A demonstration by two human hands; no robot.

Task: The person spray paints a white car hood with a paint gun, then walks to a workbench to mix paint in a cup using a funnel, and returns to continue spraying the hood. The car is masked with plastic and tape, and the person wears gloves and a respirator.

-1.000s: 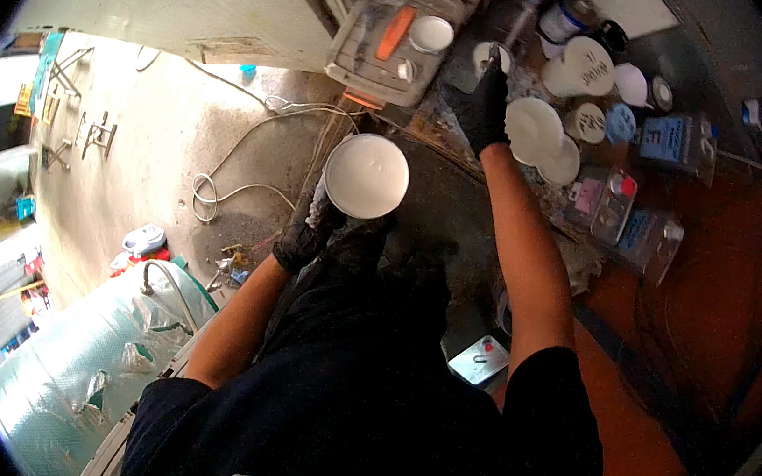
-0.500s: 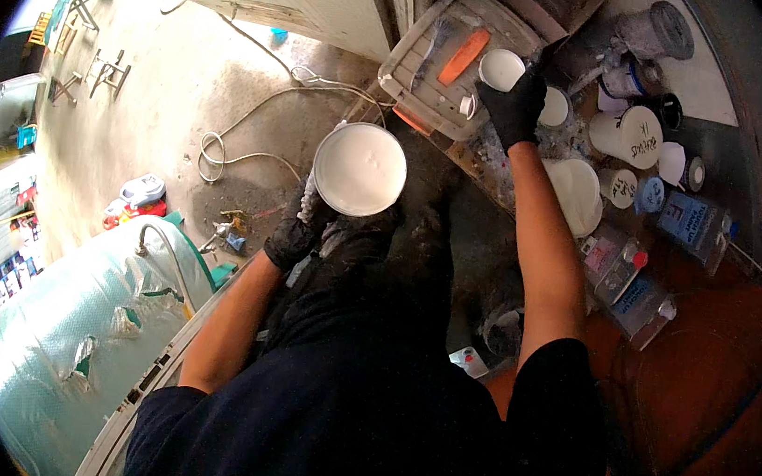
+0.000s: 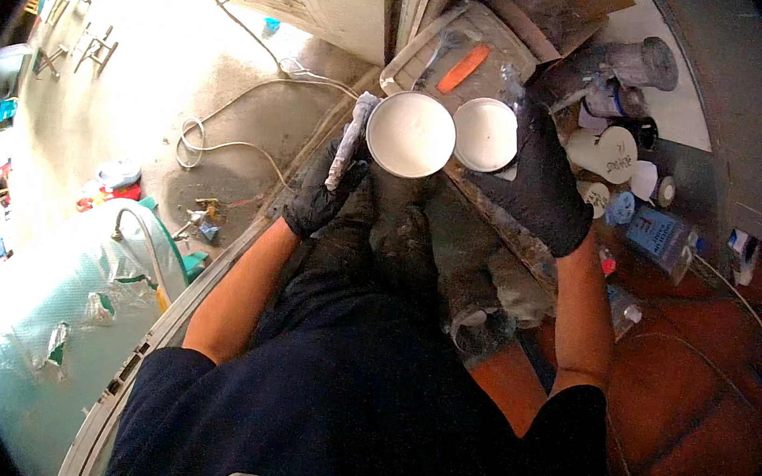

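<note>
My left hand (image 3: 323, 199), in a black glove, is closed around the crusted, pale handle (image 3: 351, 141) of a round cup (image 3: 412, 134) filled with white liquid like paint. A smaller cup (image 3: 486, 135), also holding white liquid, is gripped by my gloved right hand (image 3: 538, 183) from its right side. The two cups are side by side in front of me, their rims nearly touching. Both seem about level. My right fingers are partly hidden behind the smaller cup.
Beyond the cups lies a plastic bin lid (image 3: 504, 53) with an orange tool (image 3: 463, 69) on it. Tubs (image 3: 605, 154) and a bottle with a blue label (image 3: 661, 240) crowd the right. A hose (image 3: 250, 148) loops over the floor; a plastic-wrapped form (image 3: 62, 315) stands at left.
My right hand has brought the smaller cup from over the bin lid back toward me, next to the larger cup. My left hand has moved the larger cup forward and right.
</note>
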